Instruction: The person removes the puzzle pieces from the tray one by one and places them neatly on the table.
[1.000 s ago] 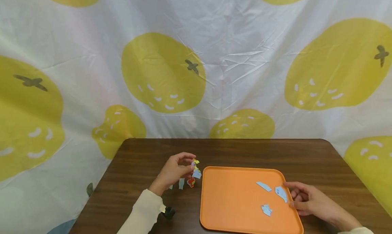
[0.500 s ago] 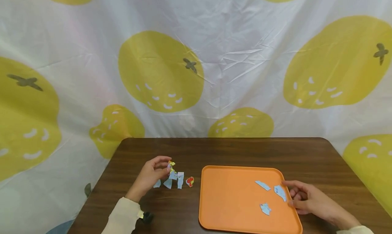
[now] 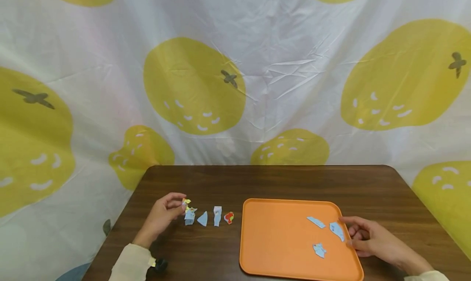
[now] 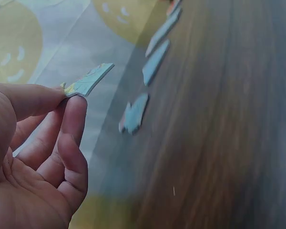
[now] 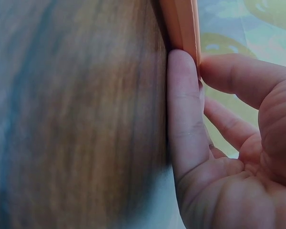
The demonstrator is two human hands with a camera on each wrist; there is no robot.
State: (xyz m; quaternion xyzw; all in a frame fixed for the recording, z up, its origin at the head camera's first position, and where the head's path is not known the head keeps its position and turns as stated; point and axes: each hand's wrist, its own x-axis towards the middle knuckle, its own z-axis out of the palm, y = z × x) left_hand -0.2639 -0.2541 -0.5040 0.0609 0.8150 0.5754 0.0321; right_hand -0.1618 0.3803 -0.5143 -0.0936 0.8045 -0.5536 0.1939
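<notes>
My left hand (image 3: 160,215) pinches a light blue and yellow puzzle piece (image 4: 91,81) between thumb and fingertips, held above the table's left part. Below it lies a pale blue piece (image 4: 134,115), partly covered by the held one in the head view. To its right runs a row: a triangular blue piece (image 3: 202,219), a blue strip-shaped piece (image 3: 217,216) and a red piece (image 3: 229,218). On the orange tray (image 3: 279,240), three light blue pieces (image 3: 319,250) rest in the right half. My right hand (image 3: 380,244) grips the tray's right rim between thumb and finger.
The brown wooden table (image 3: 294,180) has rounded far corners. Behind it hangs a white cloth (image 3: 279,35) printed with yellow fruit. A small black object (image 3: 160,265) sits by the left cuff.
My left hand has moved left with the held piece, from beside the tray to the row's left end, uncovering the pieces on the table. The right hand stays at the tray.
</notes>
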